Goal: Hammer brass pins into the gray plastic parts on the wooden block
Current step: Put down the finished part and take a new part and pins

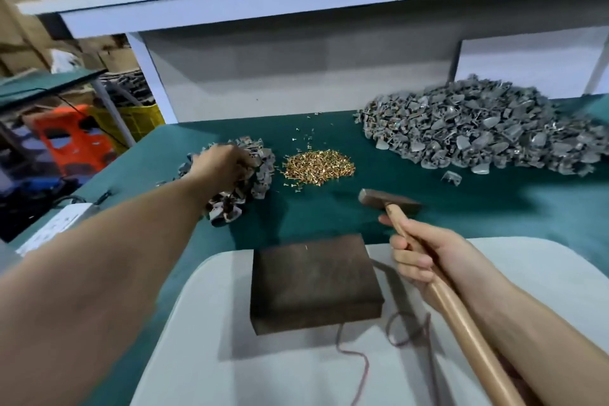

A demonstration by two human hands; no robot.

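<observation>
Fingers of right hand [425, 260] clamped on smooth wooden handle of hammer [389, 203]; left hand [224, 165] fingers sunk in jagged gray parts [262, 173], grip cannot be told

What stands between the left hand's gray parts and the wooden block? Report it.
Nothing visible. Only green cloth lies between the gray parts under the left hand and the wooden block; the right hand holds the hammer aside.

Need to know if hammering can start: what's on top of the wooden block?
The block holds only a tiny brass speck, likely a pin, near its far edge. Nothing covers its top.
</observation>
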